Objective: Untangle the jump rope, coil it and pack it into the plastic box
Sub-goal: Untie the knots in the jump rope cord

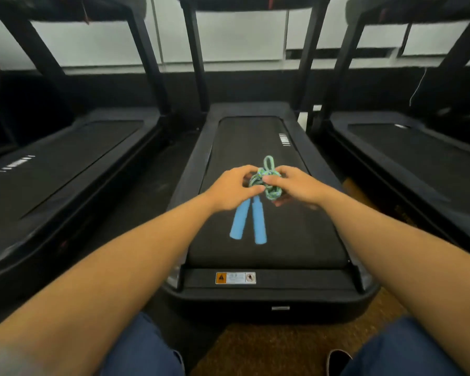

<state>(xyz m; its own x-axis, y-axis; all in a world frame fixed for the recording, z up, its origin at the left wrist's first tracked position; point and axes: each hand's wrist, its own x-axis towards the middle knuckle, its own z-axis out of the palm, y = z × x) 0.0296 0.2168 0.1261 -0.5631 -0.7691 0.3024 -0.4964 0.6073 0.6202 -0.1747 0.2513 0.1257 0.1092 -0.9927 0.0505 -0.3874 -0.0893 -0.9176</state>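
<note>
A jump rope with a green-and-blue braided cord lies knotted in a tangle (267, 183) on the black treadmill belt (282, 240). Its two light-blue handles (251, 222) point toward me, side by side. My left hand (232, 189) pinches the left side of the tangle with thumb and fingers. Gripping the right side is my right hand (293, 185), whose fingers curl under the cord. One small loop (268, 162) sticks out beyond the hands. No plastic box is in view.
Two more treadmills (52, 180) (418, 158) flank the middle one, with dark uprights rising at the back. A warning sticker (235, 278) sits on the rear cover. My knees in blue trousers (144, 351) frame the brown carpet (269, 346) below.
</note>
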